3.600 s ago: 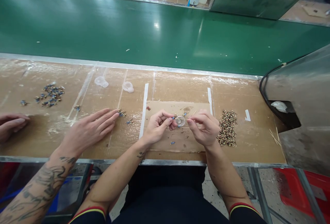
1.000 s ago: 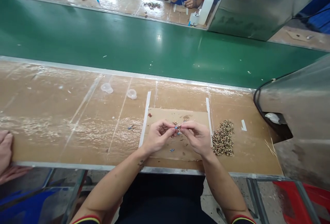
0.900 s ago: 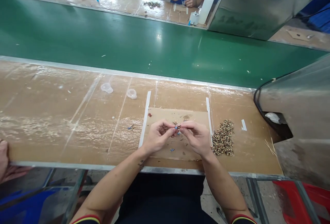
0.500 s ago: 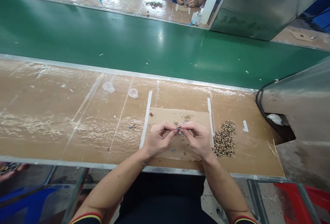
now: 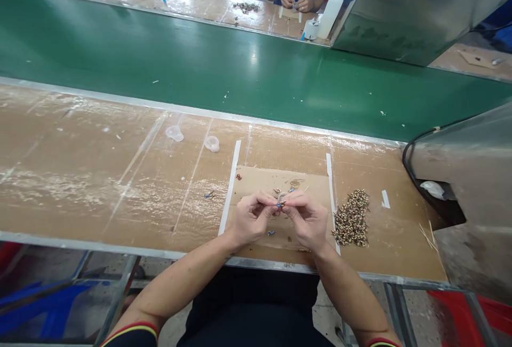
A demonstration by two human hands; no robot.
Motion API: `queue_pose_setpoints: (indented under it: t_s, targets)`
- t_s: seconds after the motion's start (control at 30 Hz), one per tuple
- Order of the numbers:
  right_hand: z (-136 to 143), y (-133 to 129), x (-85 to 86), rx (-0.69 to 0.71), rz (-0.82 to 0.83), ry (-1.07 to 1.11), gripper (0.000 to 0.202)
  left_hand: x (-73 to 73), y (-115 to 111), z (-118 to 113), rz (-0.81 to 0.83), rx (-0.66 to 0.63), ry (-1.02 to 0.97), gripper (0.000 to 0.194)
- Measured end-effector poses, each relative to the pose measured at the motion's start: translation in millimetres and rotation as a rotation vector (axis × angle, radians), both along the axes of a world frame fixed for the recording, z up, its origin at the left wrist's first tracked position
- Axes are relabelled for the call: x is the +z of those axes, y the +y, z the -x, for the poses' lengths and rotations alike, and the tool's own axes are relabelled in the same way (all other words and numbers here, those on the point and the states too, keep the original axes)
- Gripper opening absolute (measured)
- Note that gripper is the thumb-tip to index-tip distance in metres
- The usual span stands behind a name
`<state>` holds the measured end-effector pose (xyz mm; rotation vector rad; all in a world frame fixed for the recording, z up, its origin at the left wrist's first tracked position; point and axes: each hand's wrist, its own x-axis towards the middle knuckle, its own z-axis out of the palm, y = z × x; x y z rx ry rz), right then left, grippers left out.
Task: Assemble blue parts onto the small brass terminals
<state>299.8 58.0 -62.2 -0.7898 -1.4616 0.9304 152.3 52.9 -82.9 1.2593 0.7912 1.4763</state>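
Over a taped cardboard sheet [image 5: 260,176], my left hand [image 5: 254,217] and my right hand [image 5: 307,218] meet fingertip to fingertip. Both pinch a tiny blue and brownish piece [image 5: 280,205], whose details are too small to tell. A small blue piece [image 5: 271,233] lies on the sheet below the hands, and another blue bit [image 5: 292,190] lies just above them. Near the sheet's upper left corner is a small red piece [image 5: 239,177]. To the right of my right hand is a pile of small brass-coloured and dark parts [image 5: 352,219].
Two clear plastic cups or lids [image 5: 174,133] [image 5: 212,144] stand left of the sheet. Beyond the table runs a green belt [image 5: 200,70]. Across it, a person's hands [image 5: 296,3] work beside a white bottle [image 5: 331,15]. A black cable [image 5: 408,159] curves at the right.
The whole view has shifted slightly. My hands stay pinched together over the sheet, and the small piece between the fingertips looks slightly turned.
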Motion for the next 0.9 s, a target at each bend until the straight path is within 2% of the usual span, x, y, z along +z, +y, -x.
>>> queue_pose_setpoints:
  t_s: [0.27, 0.4, 0.57, 0.73, 0.9]
  targets:
    - [2.2, -3.3, 1.1, -0.010, -0.039, -0.028, 0.007, -1.2, -1.6, 0.4, -0.117, 0.010, 0.010, 0.014]
    - [0.3, -2.8, 3.2, -0.007, -0.069, -0.068, 0.007, 0.3, -1.2, 1.7, -0.118, 0.002, 0.083, 0.020]
    - [-0.5, -1.7, 5.7, 0.012, -0.136, -0.085, 0.014, 0.9, -0.5, 2.5, -0.150, -0.006, 0.059, 0.016]
    - [1.4, -3.4, 3.0, -0.034, -0.131, -0.117, 0.011, -0.6, -1.6, 3.4, -0.147, 0.007, 0.090, 0.016]
    - [4.3, -2.9, 0.4, -0.045, -0.148, -0.086, 0.011, 0.5, -1.1, 2.0, -0.141, 0.024, 0.030, 0.014]
